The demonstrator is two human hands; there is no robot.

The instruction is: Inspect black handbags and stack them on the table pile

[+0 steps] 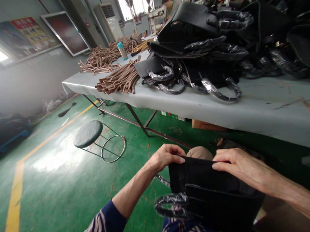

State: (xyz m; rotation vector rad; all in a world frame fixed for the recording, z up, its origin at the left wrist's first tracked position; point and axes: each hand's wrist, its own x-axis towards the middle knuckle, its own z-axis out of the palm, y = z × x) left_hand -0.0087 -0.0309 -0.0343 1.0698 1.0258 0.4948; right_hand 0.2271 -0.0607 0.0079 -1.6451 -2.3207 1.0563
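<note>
A black handbag [220,196] lies across my lap, turned so its plastic-wrapped handles [171,204] point to the left. My left hand [171,154] pinches the bag's far edge near its left corner, thumb on the near side. Further right along that same edge, my right hand [230,162] grips it between thumb and curled fingers. The bag's lower part is dark, and its details are hard to make out.
A long covered table [153,100] stands ahead, bearing a heap of black handbags [191,34], brown strap bundles [120,79] and a blue-capped bottle [122,51]. A round stool [88,133] lies tipped on the green floor. A cardboard box [206,125] sits under the table.
</note>
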